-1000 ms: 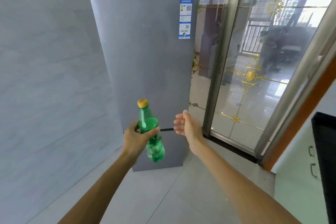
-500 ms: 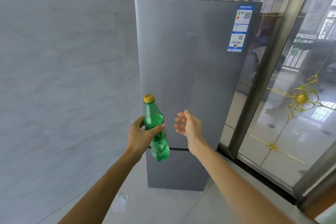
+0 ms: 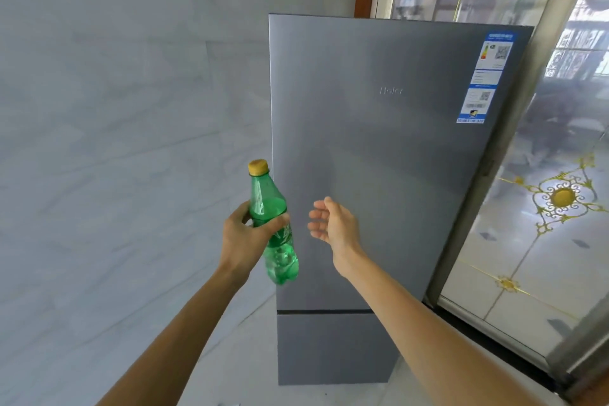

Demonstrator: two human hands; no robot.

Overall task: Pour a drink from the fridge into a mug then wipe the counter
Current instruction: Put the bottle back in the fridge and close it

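Green bottle [image 3: 282, 260] is nearly upright in the left grip [image 3: 242, 241], fingers curled round its middle in front of the shut fridge [image 3: 379, 158], right grip [image 3: 333, 227] loose and empty, so I'd carry it level, cap [image 3: 257, 167] on, and only unscrew at the mug.

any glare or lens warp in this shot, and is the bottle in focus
Head view: wide-angle warp makes the fridge taper downward and its edges lean; the glass door at right carries bright daylight reflections, washed out near its top; the bottle in the left hand looks sharp.
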